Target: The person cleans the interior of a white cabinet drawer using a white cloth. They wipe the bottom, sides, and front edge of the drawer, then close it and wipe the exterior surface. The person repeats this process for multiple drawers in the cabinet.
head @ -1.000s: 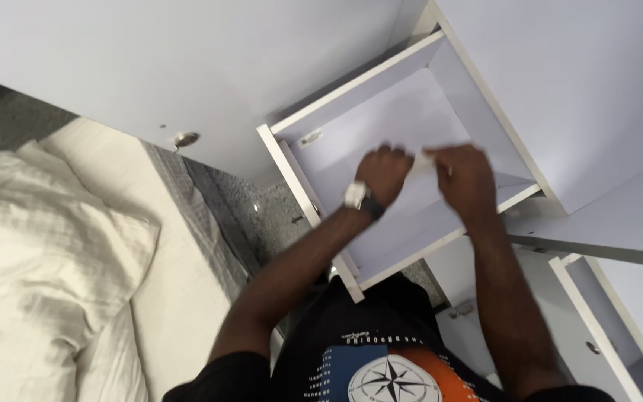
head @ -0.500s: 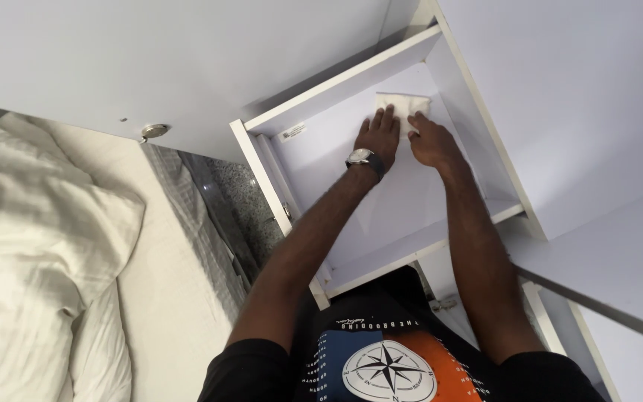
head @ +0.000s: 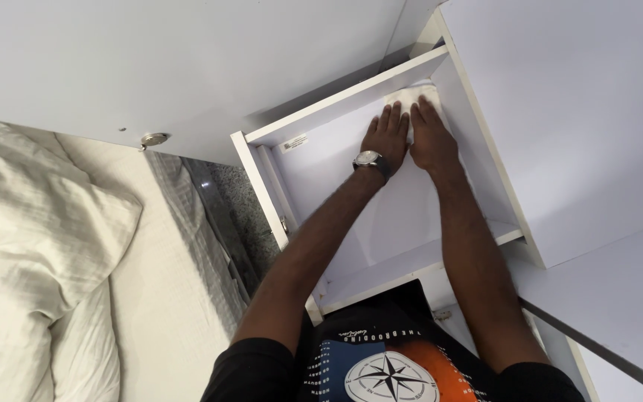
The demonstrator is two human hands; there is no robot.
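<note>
Your left hand (head: 386, 135) and right hand (head: 431, 138) lie flat, fingers spread, side by side on a white folded cloth (head: 413, 100) in the far right corner of the white drawer (head: 336, 160).

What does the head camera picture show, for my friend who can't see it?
Two hands, the left hand wearing a wristwatch and the right hand, press flat on a folded white cloth at the back of an open white drawer. A pillow lies on the left.
</note>
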